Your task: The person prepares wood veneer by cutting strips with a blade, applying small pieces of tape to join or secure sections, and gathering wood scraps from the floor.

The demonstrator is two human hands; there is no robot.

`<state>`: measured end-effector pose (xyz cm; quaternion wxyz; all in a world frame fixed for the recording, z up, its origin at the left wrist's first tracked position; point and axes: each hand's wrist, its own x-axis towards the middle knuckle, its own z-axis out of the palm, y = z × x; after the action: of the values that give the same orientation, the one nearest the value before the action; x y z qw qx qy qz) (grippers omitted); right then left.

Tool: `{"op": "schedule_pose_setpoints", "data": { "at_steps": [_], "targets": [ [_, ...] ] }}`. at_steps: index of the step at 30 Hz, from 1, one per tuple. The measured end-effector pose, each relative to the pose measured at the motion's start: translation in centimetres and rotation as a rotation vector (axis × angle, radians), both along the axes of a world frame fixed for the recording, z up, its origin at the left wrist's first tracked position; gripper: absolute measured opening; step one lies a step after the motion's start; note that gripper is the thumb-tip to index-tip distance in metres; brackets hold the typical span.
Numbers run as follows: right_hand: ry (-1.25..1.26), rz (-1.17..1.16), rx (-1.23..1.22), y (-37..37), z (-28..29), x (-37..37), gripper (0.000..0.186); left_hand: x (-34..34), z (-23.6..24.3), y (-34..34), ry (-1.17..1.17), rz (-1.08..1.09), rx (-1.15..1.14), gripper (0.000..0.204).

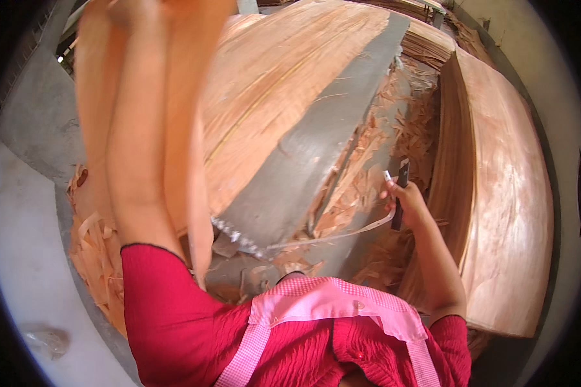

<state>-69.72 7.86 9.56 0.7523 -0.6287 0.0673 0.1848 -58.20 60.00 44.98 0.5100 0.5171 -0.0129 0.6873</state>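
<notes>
My left hand (130, 13), blurred at the top edge, grips a raised orange-tan veneer sheet (187, 97) that hangs along my forearm. My right hand (402, 197) is closed on a black flat tool (401, 179) and a small white-tipped item (388, 177), above scrap on the right of centre. A thin pale strip (342, 233) trails from near that hand toward the gray board. A broad stack of veneer sheets (265, 77) lies ahead, with a long gray board (303, 155) along its right side.
A second tall veneer stack (497, 193) stands at my right. Shredded veneer scraps (413, 122) litter the gap between stacks and lie in a heap (93, 258) at my left. A pale ledge (26, 245) holds a crumpled clear bag (45, 342). A wall (510, 39) curves behind.
</notes>
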Motion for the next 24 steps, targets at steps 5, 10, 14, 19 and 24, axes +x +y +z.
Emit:
{"op": "schedule_pose_setpoints", "data": {
  "at_steps": [5, 10, 14, 19, 24],
  "targets": [
    [0.022, -0.036, 0.099, -8.8, 0.2, 5.8, 0.013, 15.0, -2.4, -19.4, 0.013, -0.090, 0.049, 0.026],
    [-0.049, -0.005, 0.141, -15.8, 0.5, 15.9, 0.012, 26.5, -4.3, -30.0, -0.011, -0.092, 0.051, 0.023],
    [-0.097, -0.004, 0.198, -22.0, 0.7, 26.0, 0.014, 36.6, -5.7, -34.1, -0.036, -0.047, 0.026, 0.022],
    [-0.382, 0.144, 0.324, -27.0, 8.9, 38.1, 0.016, 47.1, -6.9, -37.7, -0.089, 0.089, 0.008, 0.019],
    [-0.478, 0.270, 0.503, -29.9, 10.9, 52.2, 0.012, 49.2, -10.8, -41.6, 0.186, -0.008, 0.064, 0.013]
  ]
}}
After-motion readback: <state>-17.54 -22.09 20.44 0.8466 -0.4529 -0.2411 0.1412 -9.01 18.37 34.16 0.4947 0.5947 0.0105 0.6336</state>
